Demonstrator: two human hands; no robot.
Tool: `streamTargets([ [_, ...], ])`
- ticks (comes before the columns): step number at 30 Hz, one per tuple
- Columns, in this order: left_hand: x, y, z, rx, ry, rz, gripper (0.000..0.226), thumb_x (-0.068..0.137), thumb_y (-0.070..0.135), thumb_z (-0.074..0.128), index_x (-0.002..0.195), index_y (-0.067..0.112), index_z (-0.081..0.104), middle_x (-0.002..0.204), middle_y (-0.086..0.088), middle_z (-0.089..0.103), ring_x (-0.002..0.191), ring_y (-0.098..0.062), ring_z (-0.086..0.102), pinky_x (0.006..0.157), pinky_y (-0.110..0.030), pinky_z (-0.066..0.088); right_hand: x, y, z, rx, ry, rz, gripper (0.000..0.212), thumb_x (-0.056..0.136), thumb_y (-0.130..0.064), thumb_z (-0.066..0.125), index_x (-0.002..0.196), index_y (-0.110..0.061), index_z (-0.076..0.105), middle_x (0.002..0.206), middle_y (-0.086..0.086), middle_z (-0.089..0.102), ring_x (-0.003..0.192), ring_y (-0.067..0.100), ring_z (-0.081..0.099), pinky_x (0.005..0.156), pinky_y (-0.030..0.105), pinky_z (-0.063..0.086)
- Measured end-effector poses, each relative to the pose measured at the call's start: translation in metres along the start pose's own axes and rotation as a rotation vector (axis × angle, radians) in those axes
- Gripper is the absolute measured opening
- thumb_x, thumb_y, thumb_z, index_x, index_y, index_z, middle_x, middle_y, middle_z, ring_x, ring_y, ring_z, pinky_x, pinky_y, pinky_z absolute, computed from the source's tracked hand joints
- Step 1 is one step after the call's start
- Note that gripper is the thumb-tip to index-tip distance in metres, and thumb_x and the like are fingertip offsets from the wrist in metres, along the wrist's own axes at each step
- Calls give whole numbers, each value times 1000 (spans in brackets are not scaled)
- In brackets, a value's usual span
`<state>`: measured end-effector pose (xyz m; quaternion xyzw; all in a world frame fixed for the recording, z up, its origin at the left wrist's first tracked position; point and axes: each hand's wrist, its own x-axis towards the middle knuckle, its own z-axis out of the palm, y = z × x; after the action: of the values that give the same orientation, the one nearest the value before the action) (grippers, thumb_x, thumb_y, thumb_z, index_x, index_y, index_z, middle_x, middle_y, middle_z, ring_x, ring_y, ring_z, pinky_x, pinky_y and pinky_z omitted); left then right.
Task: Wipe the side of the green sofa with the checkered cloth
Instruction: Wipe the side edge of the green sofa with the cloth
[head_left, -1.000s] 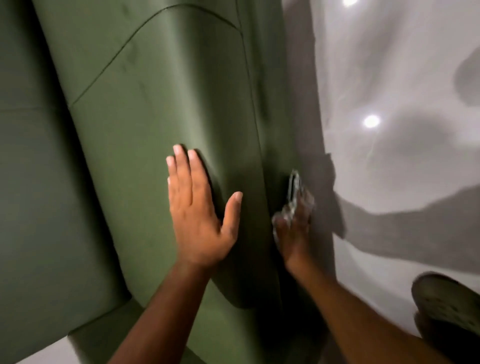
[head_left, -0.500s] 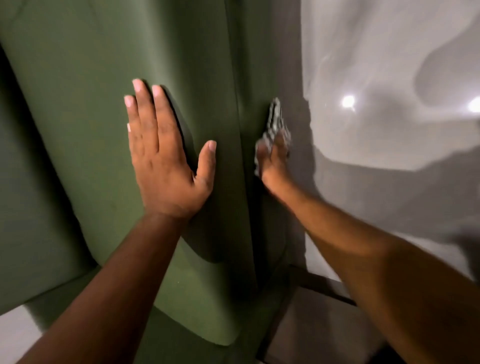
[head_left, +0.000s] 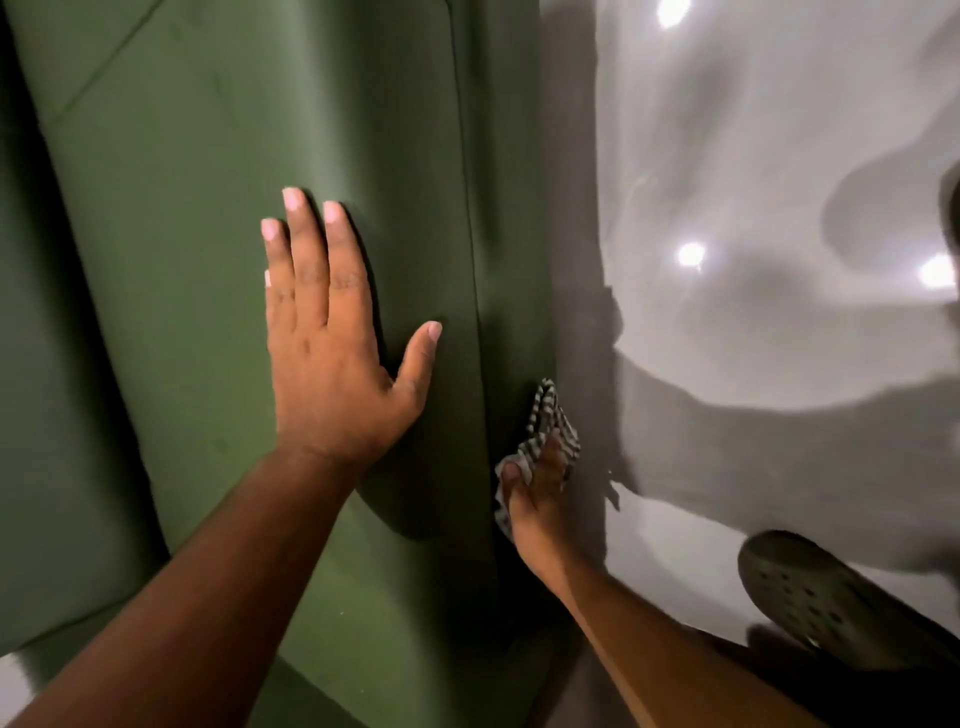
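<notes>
The green sofa (head_left: 208, 260) fills the left and middle of the head view, its arm top facing me and its outer side falling away at the right edge. My left hand (head_left: 332, 353) lies flat on the arm top, fingers spread and pointing up, holding nothing. My right hand (head_left: 537, 499) presses the black-and-white checkered cloth (head_left: 548, 426) against the sofa's outer side, low down near the shadowed edge. The cloth sticks out above my fingers; most of the sofa side is hidden from this angle.
A glossy grey floor (head_left: 779, 338) with bright light reflections spreads to the right of the sofa. A dark clog-style shoe (head_left: 810, 597) on a foot stands at the lower right. Dark shadows lie along the sofa's base.
My right hand has slid the cloth down the sofa's side. The view has tilted, and the shoe is back in sight. My left hand stays flat on the arm.
</notes>
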<state>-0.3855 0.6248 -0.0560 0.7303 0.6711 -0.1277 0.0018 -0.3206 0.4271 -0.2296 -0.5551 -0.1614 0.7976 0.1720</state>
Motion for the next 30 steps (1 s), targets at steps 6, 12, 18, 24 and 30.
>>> streamTargets([
  [6,33,-4,-6,9,-7,32,94,91,48,58,154,-4,11,161,-32,4,150,-49,0,124,-50,5,87,-90,-9,8,120,-158,95,75,-87,32,151,-38,2,161,13,22,145,31,26,119,55,24],
  [12,113,-6,-16,-9,66,-5,94,88,46,57,156,0,11,164,-25,4,152,-42,1,124,-50,8,182,-233,-38,-136,52,-401,86,89,-65,27,154,-18,-5,165,7,-3,151,25,-7,123,47,-1],
  [18,232,-17,-44,39,-21,27,107,79,56,56,158,8,2,165,-20,-6,152,-41,-6,123,-50,5,155,-195,-20,-55,2,-355,75,88,-71,40,147,-50,0,156,3,25,131,30,31,115,63,20],
  [24,321,-20,-61,6,-64,6,111,75,60,58,158,16,-1,166,-17,-9,151,-43,-7,122,-52,6,145,-216,-21,-55,135,-374,85,88,-65,36,155,-23,4,165,5,7,152,22,4,122,52,11],
  [30,332,-27,-52,40,21,41,109,73,62,53,159,16,5,166,-17,-3,152,-43,-4,119,-59,6,244,-373,-51,-181,150,-571,92,85,-75,22,154,-18,2,165,10,1,152,28,-1,123,50,4],
])
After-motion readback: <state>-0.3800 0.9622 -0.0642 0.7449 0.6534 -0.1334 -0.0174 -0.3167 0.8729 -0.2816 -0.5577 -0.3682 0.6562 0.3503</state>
